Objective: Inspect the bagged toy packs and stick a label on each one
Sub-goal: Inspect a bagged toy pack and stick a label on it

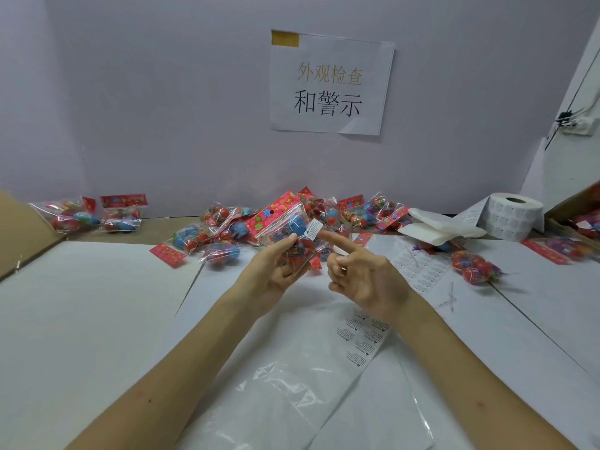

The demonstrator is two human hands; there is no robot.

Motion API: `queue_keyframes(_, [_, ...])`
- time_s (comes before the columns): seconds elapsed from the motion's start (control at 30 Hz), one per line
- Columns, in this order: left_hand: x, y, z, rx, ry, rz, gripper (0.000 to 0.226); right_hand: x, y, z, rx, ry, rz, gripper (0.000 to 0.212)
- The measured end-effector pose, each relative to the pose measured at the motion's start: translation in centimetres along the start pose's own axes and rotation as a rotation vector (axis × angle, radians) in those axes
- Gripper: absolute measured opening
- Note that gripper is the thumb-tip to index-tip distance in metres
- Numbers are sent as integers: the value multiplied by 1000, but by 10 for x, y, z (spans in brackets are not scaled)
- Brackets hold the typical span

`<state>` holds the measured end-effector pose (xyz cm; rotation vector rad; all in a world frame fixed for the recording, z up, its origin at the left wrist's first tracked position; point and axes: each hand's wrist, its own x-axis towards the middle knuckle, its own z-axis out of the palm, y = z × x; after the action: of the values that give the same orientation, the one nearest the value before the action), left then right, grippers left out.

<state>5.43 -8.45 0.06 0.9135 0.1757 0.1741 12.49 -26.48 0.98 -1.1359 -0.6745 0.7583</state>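
My left hand (272,271) grips a clear toy pack (285,232) with a red flowered header and red and blue balls inside, held up over the middle of the table. A small white label (313,229) sits on the pack's right side. My right hand (360,271) points its index finger at that label, the fingertip touching it, while its other fingers are curled. A strip of printed labels (363,339) lies on the table under my right wrist.
A pile of toy packs (220,235) lies along the back wall, two more packs (94,212) at the far left, one pack (474,266) at the right. A label roll (513,216), white foam sheets (435,225), a label sheet (418,267), cardboard boxes at both sides and a clear empty bag (279,384) are nearby.
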Motion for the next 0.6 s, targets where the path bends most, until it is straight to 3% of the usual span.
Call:
queue_keyframes(0.4, [-4, 2, 3, 0, 53, -3, 29, 3, 1, 2, -170, 66, -34, 47])
queue_keyframes(0.6, [-3, 2, 5, -19, 94, 38, 45, 5, 2, 6, -265, 83, -28, 43])
